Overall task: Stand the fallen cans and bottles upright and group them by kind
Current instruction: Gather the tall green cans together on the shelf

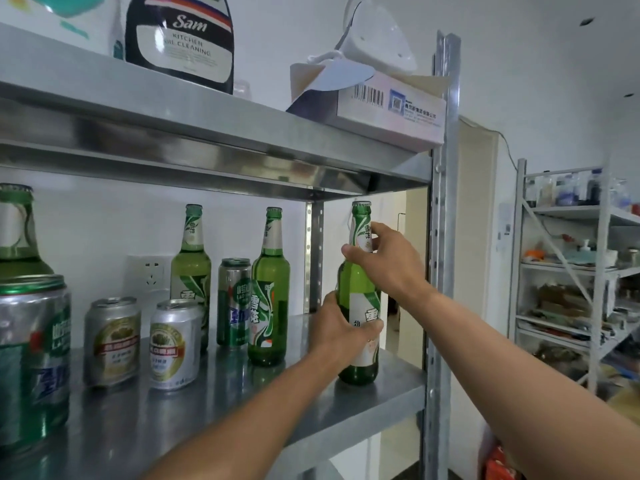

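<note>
Figure: a steel shelf (207,396) during sorting. At far left, a green beer bottle (15,230) and a tall green can (33,358) are standing upright, both partly cropped. Next are a short gold-labelled can (112,341) and its twin (175,344), side by side. Behind them a rear bottle (190,261), a second tall green can (233,303) and a middle bottle (270,289) are standing in mixed order. Near the right front corner, the held bottle (356,285) is upright with its base at the shelf surface; whether it is bearing its full weight cannot be told. The left hand (337,327) is wrapping its fingers round the labelled body, and the right hand (388,261) is pinching the neck below the cap. The step appears to be seating this bottle. It would go best with the lower grip carrying the weight, the upper one only steadying, and the base lying flat before either loosens, since the shelf edge is close. Moving it leftward toward the middle bottle would start the bottle group.
</note>
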